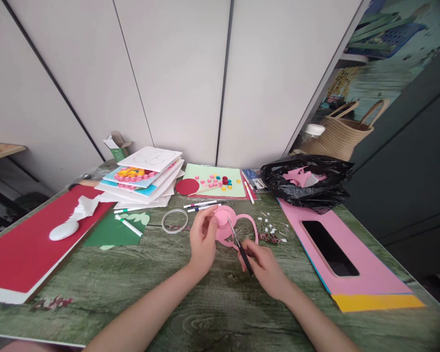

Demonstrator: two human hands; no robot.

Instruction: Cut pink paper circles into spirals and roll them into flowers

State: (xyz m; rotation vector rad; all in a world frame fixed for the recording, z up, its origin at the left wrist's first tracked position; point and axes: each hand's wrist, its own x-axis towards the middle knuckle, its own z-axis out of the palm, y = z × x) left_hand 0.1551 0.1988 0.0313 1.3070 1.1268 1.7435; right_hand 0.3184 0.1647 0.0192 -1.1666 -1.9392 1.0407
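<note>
Pink paper (225, 212) is pinched between the thumb and fingers of my left hand (203, 237), just above the table. It is partly cut into a round shape, and a curved pink strip (253, 222) loops off to its right. My right hand (262, 266) grips a pair of scissors (245, 255) with dark handles. The scissor blades lie against the pink paper near its middle. Behind my left hand are several markers (201, 204). A roll of clear tape (174, 221) lies to its left.
Stacked white cards (150, 161) stand back left, near red paper (29, 239) and green paper (113, 232). Small coloured paper rolls (212, 183) sit on a pale green sheet. At right are a black plastic bag (308, 190) of pink scraps and a phone (330, 248) on pink sheets.
</note>
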